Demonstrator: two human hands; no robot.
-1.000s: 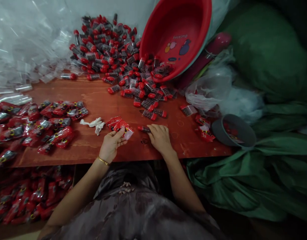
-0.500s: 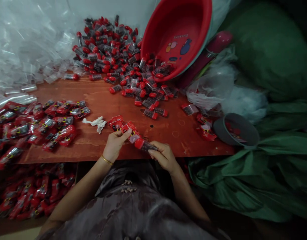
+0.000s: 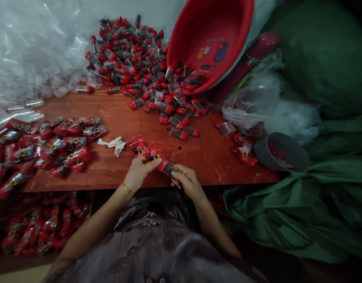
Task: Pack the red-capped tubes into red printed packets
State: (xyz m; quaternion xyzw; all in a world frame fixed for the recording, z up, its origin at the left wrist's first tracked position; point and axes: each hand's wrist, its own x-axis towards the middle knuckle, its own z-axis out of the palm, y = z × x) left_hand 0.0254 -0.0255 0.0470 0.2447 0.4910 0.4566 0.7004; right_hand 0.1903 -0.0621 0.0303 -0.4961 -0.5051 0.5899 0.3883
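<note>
My left hand [image 3: 139, 171] pinches a red printed wrapper [image 3: 154, 150] near the table's front edge. Between my hands is a clear tube with a red cap and dark contents [image 3: 168, 169]; its capped end meets the wrapper at my left fingertips. My right hand [image 3: 187, 180] grips the tube's other end between thumb and fingers. Another red wrapper [image 3: 138, 144] lies just beyond my left hand, beside a crumpled white scrap [image 3: 114, 145]. How far the tube sits inside the wrapper is hidden by my fingers.
Loose capped tubes [image 3: 134, 59] are heaped at the back, some in a tipped red basin [image 3: 225, 35]. Wrapped pieces [image 3: 48, 145] cover the table's left, with more in a box below [image 3: 45, 224]. Clear sleeves [image 3: 30, 51] lie back left; a grey bowl [image 3: 263, 153] and green cloth are right.
My right hand has moved left and slightly up, bringing the tube against the wrapper. My left fingers have shifted right and now press where the two meet.
</note>
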